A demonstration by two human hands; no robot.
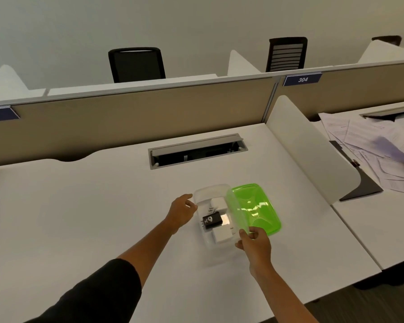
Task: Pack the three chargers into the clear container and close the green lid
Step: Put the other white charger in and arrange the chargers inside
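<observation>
A clear container (204, 191) stands on the white desk. Inside it lie three chargers: a white one (219, 203) at the far end, a black one (210, 220) in the middle and a white one (221, 234) at the near end. The green lid (254, 208) is tilted up along the container's right side. My right hand (254, 244) pinches the lid's near corner. My left hand (182, 209) rests against the container's left wall, fingers loosely curled.
A grey cable tray (197, 150) is sunk into the desk behind the container. A white divider (310, 145) bounds the desk on the right, with scattered papers (369, 141) and another person's hand beyond it. A beige partition and chairs stand at the back.
</observation>
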